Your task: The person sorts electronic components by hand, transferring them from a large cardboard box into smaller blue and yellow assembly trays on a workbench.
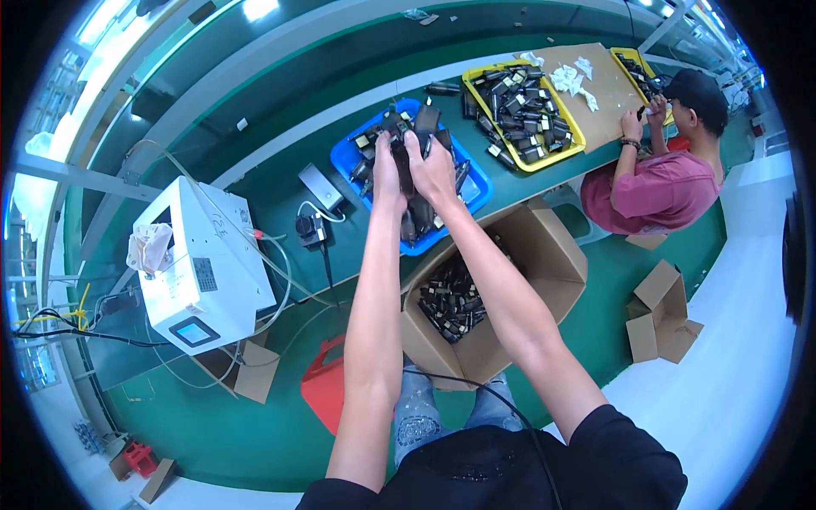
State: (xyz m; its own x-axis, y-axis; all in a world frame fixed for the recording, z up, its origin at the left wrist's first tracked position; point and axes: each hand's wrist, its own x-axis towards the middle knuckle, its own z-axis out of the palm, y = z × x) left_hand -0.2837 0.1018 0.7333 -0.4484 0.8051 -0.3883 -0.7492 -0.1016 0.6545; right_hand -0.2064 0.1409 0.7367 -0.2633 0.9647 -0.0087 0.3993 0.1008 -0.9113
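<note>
Both my arms stretch forward over a blue tray [483, 189] on the bench. In it lies a heap of black plastic pieces [416, 223], several with pale labels; their exact kind cannot be made out. My left hand [388, 174] and my right hand [433, 172] face each other above the heap, closed around a bunch of the black pieces [427, 118]. One flat block sticks up beyond my right fingers. My palms and hands hide part of what they grip. Below the bench edge, an open cardboard box [544, 242] holds many more such black pieces [450, 297].
Right of the blue tray stands a yellow tray [575, 136] heaped with black pieces. A person in a pink shirt [659, 191] works farther right. At left are a white machine [204, 263], a small white box [320, 187] and cables. A red stool [323, 384] stands near my legs.
</note>
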